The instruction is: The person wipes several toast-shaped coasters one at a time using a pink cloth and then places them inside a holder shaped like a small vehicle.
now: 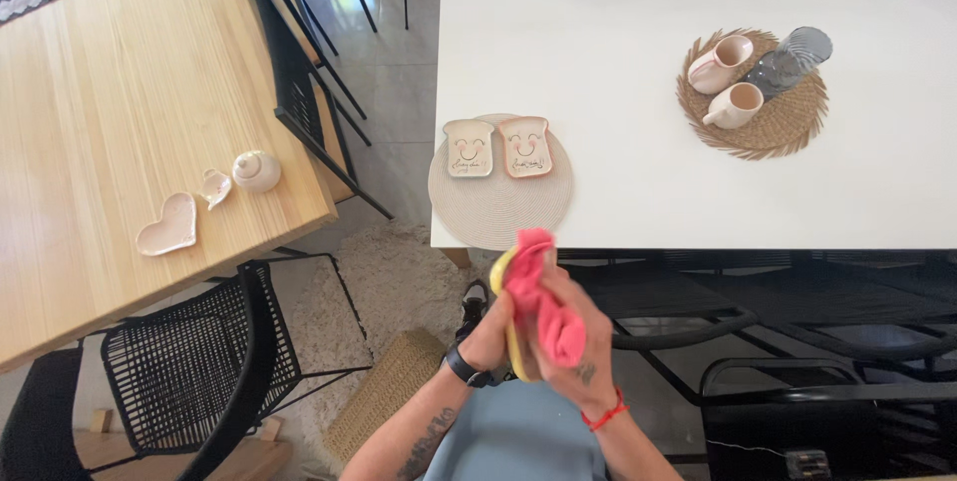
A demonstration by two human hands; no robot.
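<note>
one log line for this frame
left hand: holds yellow cloth | right hand: holds pink cloth | white table: toast-shaped plates

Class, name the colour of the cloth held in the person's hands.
Pink cloth, against something yellow; seen in the head view.

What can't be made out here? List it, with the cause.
Head view:
- Flat yellow item: mostly covered by the pink cloth and both hands.
- Left hand: palm and fingers hidden behind the cloth.
- Right hand: fingertips buried in the cloth.
- Grey ribbed glass: contents unreadable.
</note>
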